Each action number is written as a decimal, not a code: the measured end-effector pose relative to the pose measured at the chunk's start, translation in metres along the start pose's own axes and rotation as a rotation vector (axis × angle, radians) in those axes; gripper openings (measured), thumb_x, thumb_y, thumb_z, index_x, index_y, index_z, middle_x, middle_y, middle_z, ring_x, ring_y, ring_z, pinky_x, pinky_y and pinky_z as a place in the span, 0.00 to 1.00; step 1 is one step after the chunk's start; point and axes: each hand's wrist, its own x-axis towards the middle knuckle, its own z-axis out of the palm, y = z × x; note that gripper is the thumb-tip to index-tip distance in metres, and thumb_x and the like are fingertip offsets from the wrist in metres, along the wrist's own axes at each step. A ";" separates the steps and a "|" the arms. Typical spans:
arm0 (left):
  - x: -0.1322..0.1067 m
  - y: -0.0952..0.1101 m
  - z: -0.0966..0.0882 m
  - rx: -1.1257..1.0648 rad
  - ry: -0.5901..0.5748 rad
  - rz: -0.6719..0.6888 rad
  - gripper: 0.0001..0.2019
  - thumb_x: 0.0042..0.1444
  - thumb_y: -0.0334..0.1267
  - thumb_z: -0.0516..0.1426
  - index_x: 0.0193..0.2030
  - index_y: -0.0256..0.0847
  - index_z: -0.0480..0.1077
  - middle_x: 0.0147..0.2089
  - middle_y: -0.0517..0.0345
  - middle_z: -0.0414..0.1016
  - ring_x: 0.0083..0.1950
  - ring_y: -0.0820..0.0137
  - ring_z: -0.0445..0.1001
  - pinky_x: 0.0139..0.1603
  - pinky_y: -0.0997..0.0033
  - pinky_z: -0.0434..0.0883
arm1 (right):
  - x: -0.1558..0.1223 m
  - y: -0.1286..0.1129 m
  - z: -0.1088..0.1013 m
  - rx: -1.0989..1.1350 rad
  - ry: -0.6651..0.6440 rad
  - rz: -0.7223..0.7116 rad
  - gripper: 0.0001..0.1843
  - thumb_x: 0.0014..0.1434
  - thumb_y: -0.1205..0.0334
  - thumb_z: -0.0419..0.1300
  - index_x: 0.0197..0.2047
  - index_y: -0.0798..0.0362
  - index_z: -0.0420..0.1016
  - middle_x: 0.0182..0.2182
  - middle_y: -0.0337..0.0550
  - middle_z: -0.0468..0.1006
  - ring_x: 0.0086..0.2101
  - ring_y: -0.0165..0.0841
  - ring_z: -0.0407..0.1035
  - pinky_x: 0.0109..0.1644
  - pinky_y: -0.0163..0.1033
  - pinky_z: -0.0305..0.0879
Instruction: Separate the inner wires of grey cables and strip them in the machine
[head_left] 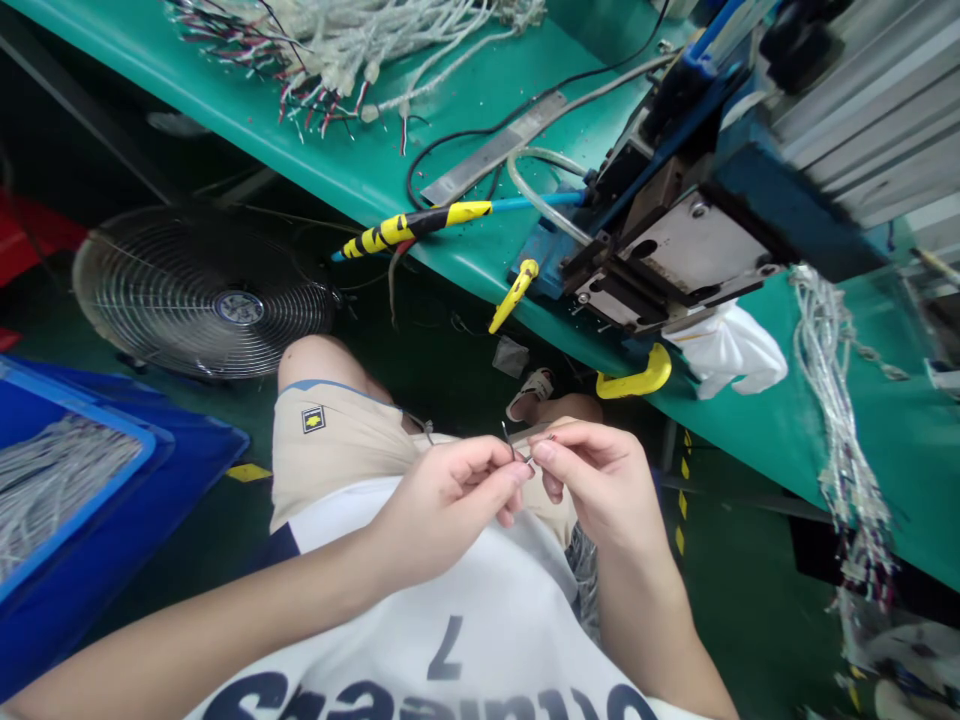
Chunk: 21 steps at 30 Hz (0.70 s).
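Observation:
Both hands meet above my lap, in front of the green workbench (360, 170). My left hand (450, 500) is closed in a pinch on a thin grey wire piece (517, 445), whose short ends stick up between the fingertips. My right hand (600, 480) pinches the same wire piece from the other side, fingers curled. The fingertips of both hands touch. A bundle of pale wires lies under my right forearm on my lap.
A metal press machine (675, 250) with blue frame stands on the bench, with yellow handles (634, 380) at its edge. Wire bundles (352, 45) lie on the bench top; more wires (840, 440) hang at right. A floor fan (202, 295) and a blue crate (82, 500) sit left.

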 end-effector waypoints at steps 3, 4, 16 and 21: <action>-0.003 0.001 -0.002 0.010 0.014 0.080 0.11 0.63 0.37 0.55 0.29 0.38 0.69 0.28 0.60 0.74 0.30 0.73 0.74 0.34 0.73 0.72 | -0.003 0.004 0.004 0.088 0.016 0.029 0.06 0.53 0.66 0.68 0.25 0.51 0.80 0.20 0.34 0.70 0.15 0.22 0.58 0.15 0.31 0.50; -0.004 0.001 -0.003 0.009 0.021 0.109 0.11 0.63 0.37 0.55 0.29 0.38 0.69 0.29 0.60 0.74 0.30 0.72 0.75 0.34 0.72 0.73 | -0.005 0.005 0.007 0.107 0.021 0.030 0.09 0.54 0.65 0.68 0.23 0.52 0.78 0.19 0.33 0.68 0.14 0.22 0.55 0.15 0.31 0.48; -0.008 0.000 0.002 0.323 0.005 0.192 0.12 0.64 0.39 0.53 0.30 0.39 0.69 0.29 0.57 0.76 0.31 0.70 0.78 0.32 0.74 0.74 | -0.006 0.015 0.009 -0.796 0.204 -0.827 0.19 0.56 0.75 0.63 0.46 0.42 0.76 0.31 0.42 0.77 0.31 0.40 0.72 0.30 0.45 0.69; 0.000 0.010 -0.017 0.364 0.044 0.249 0.12 0.64 0.38 0.53 0.28 0.40 0.69 0.27 0.59 0.75 0.26 0.73 0.76 0.27 0.76 0.71 | -0.009 0.017 0.008 -0.686 0.120 -0.694 0.14 0.58 0.76 0.61 0.41 0.46 0.75 0.29 0.41 0.74 0.29 0.37 0.69 0.30 0.43 0.65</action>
